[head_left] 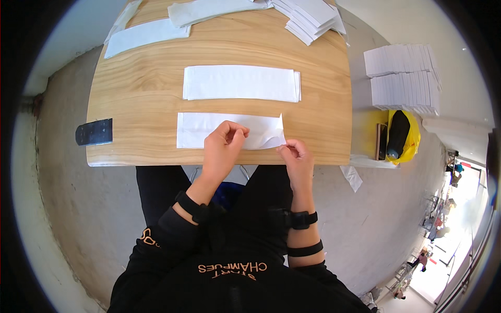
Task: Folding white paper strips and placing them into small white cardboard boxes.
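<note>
A long white paper strip [195, 130] lies flat across the near part of the table, its right end lifted and curling at the corners. My right hand [299, 159] pinches the lower right corner of this strip between thumb and fingers. Over the strip's middle, my left hand [225, 148] is closed, with thumb and fingertips drawn together. What those fingers hold, if anything, is too small to make out. Just beyond lies a second white paper strip [237, 83], with another layer's edge showing at its right end.
Several white paper strips [148, 37] lie at the far left of the table [141, 94], and a fanned paper stack [313, 18] sits at the far right. A dark flat object [94, 132] overlaps the left edge. More stacks [404, 78] and a yellow bag [412, 138] stand right.
</note>
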Tool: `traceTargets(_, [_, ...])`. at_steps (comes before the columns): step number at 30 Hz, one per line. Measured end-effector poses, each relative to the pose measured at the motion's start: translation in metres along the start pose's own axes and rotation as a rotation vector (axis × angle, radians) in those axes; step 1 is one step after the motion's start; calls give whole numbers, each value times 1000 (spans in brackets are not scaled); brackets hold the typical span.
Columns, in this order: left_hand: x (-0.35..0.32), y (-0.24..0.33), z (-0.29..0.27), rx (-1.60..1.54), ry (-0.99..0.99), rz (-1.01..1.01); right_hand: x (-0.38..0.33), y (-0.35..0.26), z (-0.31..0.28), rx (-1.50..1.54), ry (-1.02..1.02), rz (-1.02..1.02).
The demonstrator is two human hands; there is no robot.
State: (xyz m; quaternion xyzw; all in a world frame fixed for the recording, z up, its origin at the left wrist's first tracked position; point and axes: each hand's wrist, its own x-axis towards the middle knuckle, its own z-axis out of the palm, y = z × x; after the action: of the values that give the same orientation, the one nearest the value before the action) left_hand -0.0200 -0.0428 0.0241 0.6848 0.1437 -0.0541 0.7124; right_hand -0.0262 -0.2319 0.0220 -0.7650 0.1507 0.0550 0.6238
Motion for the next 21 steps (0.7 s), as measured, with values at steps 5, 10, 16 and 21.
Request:
traceTargets(5, [-3, 7, 9, 343, -15, 334, -1, 2, -3, 53, -21, 30])
traceTargets(10, [2, 13, 24, 414, -84, 386, -2, 0, 0, -10, -66, -45])
traceTargets(16, [4, 17, 33, 384, -58, 345, -3, -21, 8, 14, 13, -60])
traceTargets(21, [1, 4, 44, 398, -164, 498, -4, 2, 3, -299, 86, -111])
